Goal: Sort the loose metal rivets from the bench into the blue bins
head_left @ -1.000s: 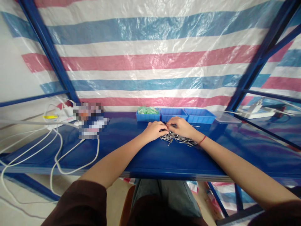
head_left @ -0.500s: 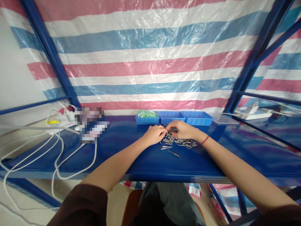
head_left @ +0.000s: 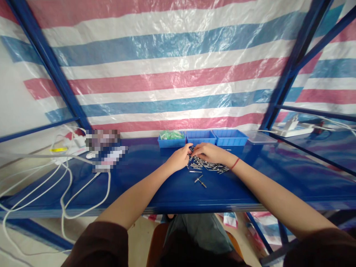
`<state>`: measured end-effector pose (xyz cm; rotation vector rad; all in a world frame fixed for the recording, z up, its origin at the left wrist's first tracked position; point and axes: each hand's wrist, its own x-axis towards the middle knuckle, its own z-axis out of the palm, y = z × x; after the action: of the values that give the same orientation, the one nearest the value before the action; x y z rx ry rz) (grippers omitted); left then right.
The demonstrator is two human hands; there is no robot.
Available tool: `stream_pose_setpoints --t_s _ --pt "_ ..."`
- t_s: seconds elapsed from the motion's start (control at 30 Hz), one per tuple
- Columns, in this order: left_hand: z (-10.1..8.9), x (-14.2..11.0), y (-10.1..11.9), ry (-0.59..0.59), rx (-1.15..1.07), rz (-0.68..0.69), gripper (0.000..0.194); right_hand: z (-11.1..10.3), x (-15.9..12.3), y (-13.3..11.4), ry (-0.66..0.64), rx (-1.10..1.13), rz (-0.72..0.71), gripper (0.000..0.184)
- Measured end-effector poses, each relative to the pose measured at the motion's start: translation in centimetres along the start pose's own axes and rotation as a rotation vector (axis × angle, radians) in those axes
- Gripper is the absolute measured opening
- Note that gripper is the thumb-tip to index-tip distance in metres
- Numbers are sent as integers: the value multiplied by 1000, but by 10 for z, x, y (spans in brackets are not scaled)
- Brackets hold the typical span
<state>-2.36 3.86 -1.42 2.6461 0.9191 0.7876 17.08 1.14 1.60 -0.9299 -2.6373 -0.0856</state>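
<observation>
A heap of silver pop rivets [head_left: 210, 165] lies on the blue tabletop [head_left: 167, 189]. My left hand [head_left: 180, 158] is at the heap's left edge, its forefinger stretched forward and apart from the other fingers; nothing shows in it. Over the back of the heap, my right hand [head_left: 210, 152] has its fingertips drawn together close to my left hand. Whatever is between those fingertips is hidden. Nearer to me, a pair of loose rivets [head_left: 200, 181] lie crossed, and another single rivet [head_left: 195, 171] lies just behind them.
Three blue bins stand in a row behind my hands: the left bin [head_left: 171, 143] holds green-tinted plastic, and the middle bin [head_left: 200, 138] and right bin [head_left: 230, 138] sit beside it. A clear lid [head_left: 261, 137] lies to their right. White cables [head_left: 65, 185] trail across the left side.
My right hand has shifted left across the heap toward my left hand. My left forefinger has stretched forward. One loose rivet now lies against the nearest one. The whole view has shifted slightly.
</observation>
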Motion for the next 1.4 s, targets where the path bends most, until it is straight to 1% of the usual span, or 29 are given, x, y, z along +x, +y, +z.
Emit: stream_pose_setpoints --t_s 0.1,0.2,0.33,0.47,0.53,0.6,0.63,0.7,0.77,0.87,0.9,0.97,1.03,1.13,1.23,1.3,1.4 --pt "0 1 -1 -7 -4 12 55 2 2 -3 30 -34 14 22" --pt "0 1 0 -6 6 17 53 4 4 -7 37 -52 12 23" --pt "0 1 1 -15 42 33 50 6 4 -8 3 -107 9 29" --pt "0 1 0 -30 65 42 50 5 3 -7 -40 -205 32 22" --pt "1 2 -2 -17 70 45 50 5 3 -8 -28 -254 48 19" --pt "3 3 -4 8 64 41 48 6 3 -9 10 -272 52 20" --pt "3 3 -4 24 58 33 47 7 4 -10 37 -255 47 21" --pt "3 3 -3 64 37 7 43 7 5 -10 117 -149 48 20" --pt "2 3 -1 102 -15 -25 38 5 6 -9 219 21 112 19" --pt "0 3 4 146 -159 -72 27 3 7 -8 349 293 280 18" --pt "-1 4 6 155 -211 -88 26 3 7 -8 378 378 314 17" --pt "-3 4 8 168 -293 -119 25 4 8 -8 424 525 335 18" --pt "-4 4 10 175 -340 -144 24 6 9 -8 460 622 335 20" --pt "-6 4 11 207 -366 -162 22 11 12 -9 498 703 383 24" --pt "-6 3 12 228 -375 -164 22 14 14 -11 523 735 426 28" --pt "-5 3 12 228 -379 -161 21 14 14 -13 530 709 396 27" --pt "-3 4 10 241 -386 -151 21 8 12 -16 507 590 299 24"
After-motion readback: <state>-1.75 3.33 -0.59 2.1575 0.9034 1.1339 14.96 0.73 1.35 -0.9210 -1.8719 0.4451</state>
